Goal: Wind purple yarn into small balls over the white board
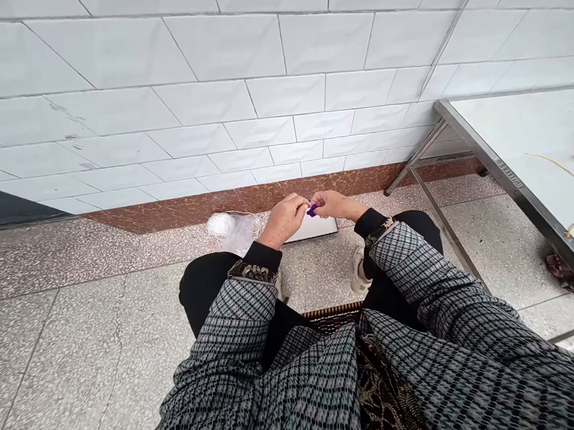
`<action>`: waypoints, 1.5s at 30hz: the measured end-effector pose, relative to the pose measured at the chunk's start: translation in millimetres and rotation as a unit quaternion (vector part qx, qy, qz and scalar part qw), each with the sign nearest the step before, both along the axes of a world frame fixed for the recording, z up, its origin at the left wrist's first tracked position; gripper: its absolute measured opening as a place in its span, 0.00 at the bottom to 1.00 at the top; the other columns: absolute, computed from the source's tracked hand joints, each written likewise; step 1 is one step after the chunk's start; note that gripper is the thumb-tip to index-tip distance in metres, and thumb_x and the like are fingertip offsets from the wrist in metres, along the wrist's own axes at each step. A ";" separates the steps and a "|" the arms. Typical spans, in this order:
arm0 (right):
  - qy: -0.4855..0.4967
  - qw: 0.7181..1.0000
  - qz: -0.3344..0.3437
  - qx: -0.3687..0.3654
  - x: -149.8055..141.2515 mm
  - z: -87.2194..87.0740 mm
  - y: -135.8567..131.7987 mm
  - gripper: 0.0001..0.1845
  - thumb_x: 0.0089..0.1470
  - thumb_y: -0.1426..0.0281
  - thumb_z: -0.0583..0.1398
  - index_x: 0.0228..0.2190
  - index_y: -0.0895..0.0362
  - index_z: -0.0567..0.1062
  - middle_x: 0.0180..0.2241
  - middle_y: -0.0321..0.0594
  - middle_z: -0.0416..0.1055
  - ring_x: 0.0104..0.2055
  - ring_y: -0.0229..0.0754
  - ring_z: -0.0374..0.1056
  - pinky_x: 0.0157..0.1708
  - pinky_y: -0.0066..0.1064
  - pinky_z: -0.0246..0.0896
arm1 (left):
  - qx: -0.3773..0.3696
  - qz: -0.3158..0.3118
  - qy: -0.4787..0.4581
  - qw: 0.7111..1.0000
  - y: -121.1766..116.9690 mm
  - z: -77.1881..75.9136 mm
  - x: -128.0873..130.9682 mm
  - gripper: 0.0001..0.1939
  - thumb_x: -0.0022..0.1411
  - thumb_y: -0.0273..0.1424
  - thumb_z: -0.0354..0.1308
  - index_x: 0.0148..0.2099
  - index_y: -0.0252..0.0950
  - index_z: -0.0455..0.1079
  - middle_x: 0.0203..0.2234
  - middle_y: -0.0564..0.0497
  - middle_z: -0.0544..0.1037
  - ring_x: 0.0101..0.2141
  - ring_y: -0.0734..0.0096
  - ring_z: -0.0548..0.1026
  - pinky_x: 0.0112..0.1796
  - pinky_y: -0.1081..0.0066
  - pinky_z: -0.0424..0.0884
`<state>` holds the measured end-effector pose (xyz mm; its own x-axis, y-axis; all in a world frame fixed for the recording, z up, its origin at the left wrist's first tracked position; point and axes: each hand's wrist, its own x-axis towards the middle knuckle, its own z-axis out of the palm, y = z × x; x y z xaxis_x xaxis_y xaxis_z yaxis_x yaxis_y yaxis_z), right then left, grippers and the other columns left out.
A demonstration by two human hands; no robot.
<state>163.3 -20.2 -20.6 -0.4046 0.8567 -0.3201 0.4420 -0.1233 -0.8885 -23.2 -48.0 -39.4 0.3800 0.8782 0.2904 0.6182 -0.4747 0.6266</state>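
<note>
Out in front of my knees, my two hands are close together above a white flat box or board (319, 227) with a dark edge. My right hand (334, 204) is closed, its fingertips pinching a small purple piece (311, 211), perhaps yarn or cloth; it is too small to tell. Beside it, my left hand (285, 219) is closed in a pinch at the purple piece's left side. What lies between its fingertips is too small to make out. Left of my hands, a ball of white yarn (220, 225) rests on the floor against a clear plastic bag (242, 234).
A white tiled wall (236, 45) with a red-brown skirting stands straight ahead. At the right is a metal-framed table (522, 133) with a yellow cord (572, 178) on top. A dark reddish item (569, 277) lies beneath it. I sit low over a speckled floor (79, 341).
</note>
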 end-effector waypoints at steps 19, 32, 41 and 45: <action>-0.078 0.992 -0.030 0.094 2.8 -4.7 5.5 0.11 0.45 0.83 0.64 0.26 0.57 0.70 0.23 0.30 0.68 0.26 0.35 0.64 0.29 0.27 0.58 | -0.006 -0.077 0.007 0.997 -4.5 -1.5 7.0 0.11 0.68 0.28 0.51 0.37 0.36 0.75 0.34 0.47 0.77 0.37 0.65 0.75 0.42 0.67 0.71; 0.278 0.952 -0.103 -0.075 4.5 15.4 0.3 0.07 0.52 0.76 0.63 0.32 0.57 0.69 0.22 0.29 0.69 0.23 0.31 0.64 0.29 0.24 0.63 | -0.084 -0.023 -0.016 0.996 -0.4 -5.0 7.6 0.10 0.65 0.28 0.52 0.36 0.36 0.76 0.35 0.48 0.81 0.38 0.64 0.77 0.44 0.67 0.72; -0.064 0.980 -0.103 0.158 5.6 -2.6 9.2 0.09 0.49 0.78 0.64 0.26 0.57 0.69 0.22 0.28 0.65 0.26 0.34 0.60 0.30 0.28 0.53 | -0.085 -0.124 -0.007 0.989 -11.7 8.6 11.4 0.11 0.65 0.30 0.52 0.36 0.36 0.76 0.32 0.49 0.80 0.34 0.67 0.76 0.39 0.69 0.70; -0.083 0.992 0.012 0.094 6.8 -3.3 5.6 0.10 0.45 0.83 0.65 0.26 0.57 0.72 0.23 0.30 0.69 0.27 0.35 0.63 0.30 0.27 0.56 | -0.055 -0.051 -0.040 0.996 -7.5 12.0 3.8 0.11 0.65 0.31 0.51 0.34 0.35 0.74 0.32 0.48 0.80 0.34 0.66 0.76 0.40 0.68 0.71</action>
<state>170.1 -14.7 -23.9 -0.3814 0.8980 -0.2195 0.5846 0.0504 -0.8097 -19.5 -55.5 -27.3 0.4489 0.8641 0.2278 0.5159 -0.4587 0.7234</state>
